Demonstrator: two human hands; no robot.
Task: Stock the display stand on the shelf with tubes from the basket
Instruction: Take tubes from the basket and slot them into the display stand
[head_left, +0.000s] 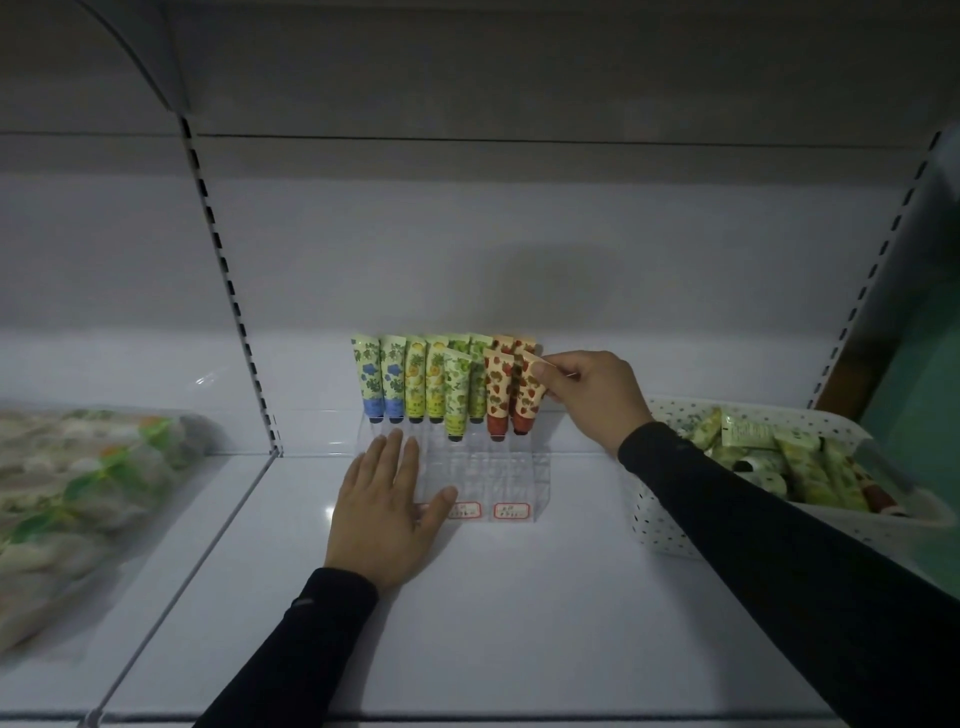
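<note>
head view: right hand (587, 397) grip pinches red tube (530, 395) at stand's (519, 467) right edge; left hand (384, 512) spread flat.

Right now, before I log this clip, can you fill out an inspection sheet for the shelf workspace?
Surface: white shelf, dimly lit.
Job's things: clear acrylic display stand holds a back row of blue, yellow, green and red tubes, with a green tube and two red ones a step lower; front steps unfilled. White perforated basket at right holds more tubes.
Clutter: plastic bag of packaged goods on the neighbouring shelf at left.
Grippers: left hand rests flat on the stand's left part; right hand pinches a strawberry-print tube at the stand's right end.
Cables: nothing seen.
Surroundings: slotted shelf uprights, white back panel.
</note>
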